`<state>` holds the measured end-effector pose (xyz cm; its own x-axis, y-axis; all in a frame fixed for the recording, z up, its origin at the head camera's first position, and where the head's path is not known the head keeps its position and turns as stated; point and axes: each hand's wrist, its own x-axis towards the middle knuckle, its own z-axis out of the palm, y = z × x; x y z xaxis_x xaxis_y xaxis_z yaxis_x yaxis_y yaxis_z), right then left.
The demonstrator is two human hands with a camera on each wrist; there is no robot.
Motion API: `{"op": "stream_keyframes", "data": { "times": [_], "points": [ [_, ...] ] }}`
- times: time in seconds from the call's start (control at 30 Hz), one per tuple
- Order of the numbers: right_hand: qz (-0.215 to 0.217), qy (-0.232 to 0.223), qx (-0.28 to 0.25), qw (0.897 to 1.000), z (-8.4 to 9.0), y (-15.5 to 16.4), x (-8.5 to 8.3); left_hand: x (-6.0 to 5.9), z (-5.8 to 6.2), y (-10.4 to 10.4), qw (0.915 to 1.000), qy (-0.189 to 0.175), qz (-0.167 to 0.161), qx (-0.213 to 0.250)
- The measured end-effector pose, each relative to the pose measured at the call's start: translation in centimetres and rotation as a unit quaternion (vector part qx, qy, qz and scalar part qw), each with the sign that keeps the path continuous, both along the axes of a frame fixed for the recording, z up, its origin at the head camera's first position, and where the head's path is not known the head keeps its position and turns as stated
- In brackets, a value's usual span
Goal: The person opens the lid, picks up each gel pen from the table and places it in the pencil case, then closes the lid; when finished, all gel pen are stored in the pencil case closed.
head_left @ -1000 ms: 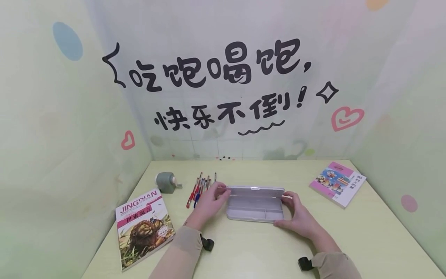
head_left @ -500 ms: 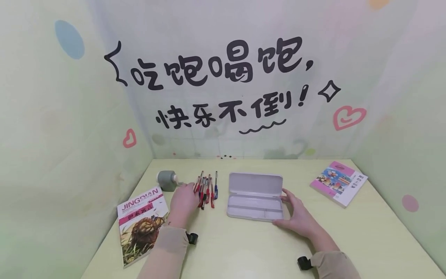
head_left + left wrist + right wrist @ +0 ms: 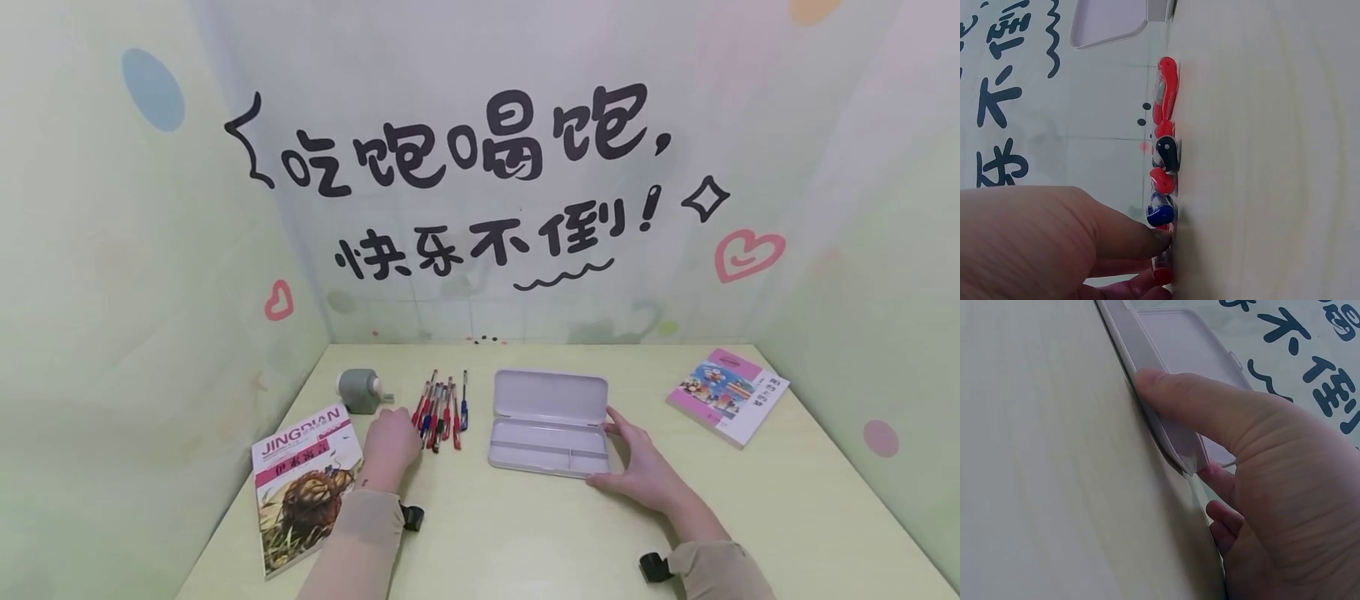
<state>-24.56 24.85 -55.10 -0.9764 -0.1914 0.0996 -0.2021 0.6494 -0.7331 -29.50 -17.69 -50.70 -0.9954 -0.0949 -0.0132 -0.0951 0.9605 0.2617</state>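
A pale lilac pencil case (image 3: pixel 549 450) lies on the table with its lid (image 3: pixel 551 395) raised, showing its divided inside. My right hand (image 3: pixel 645 467) grips its right end; in the right wrist view the thumb (image 3: pixel 1172 394) lies on the front edge while the fingers reach behind. Left of the case is a bunch of pens (image 3: pixel 450 408) with red, blue and black caps. At the bunch's left edge, my left hand (image 3: pixel 393 446) pinches a red pen (image 3: pixel 1161 275) between thumb and fingers, as the left wrist view shows. Much of that pen is hidden by the hand.
A grey-green pencil sharpener (image 3: pixel 358 392) with a crank stands behind my left hand. The lion-cover book (image 3: pixel 307 492) lies at the left, partly behind my forearm. Toward the back right is a pink-and-white book (image 3: pixel 727 396). Printed walls enclose the table (image 3: pixel 540 542).
My left hand has left the case's lid, now opened wider, and moved left to the pens, then slightly toward me. My right hand stays at the case's right end.
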Motion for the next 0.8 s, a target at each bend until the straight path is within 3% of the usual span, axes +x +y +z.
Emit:
{"op": "stream_keyframes", "data": {
  "times": [0.4,0.6,0.8],
  "points": [
    [0.001,-0.006,-0.005,1.0,-0.3,0.1,-0.1,-0.7,-0.2,0.2,0.9997,-0.013,0.016,0.015],
    [0.002,-0.004,0.001,1.0,-0.2,0.2,-0.2,-0.6,0.4,1.5,0.9984,0.053,0.002,0.022],
    [0.004,-0.004,0.009,1.0,-0.2,0.3,-0.2,-0.1,1.0,4.2,0.9893,0.124,-0.046,0.062]
  ]
}}
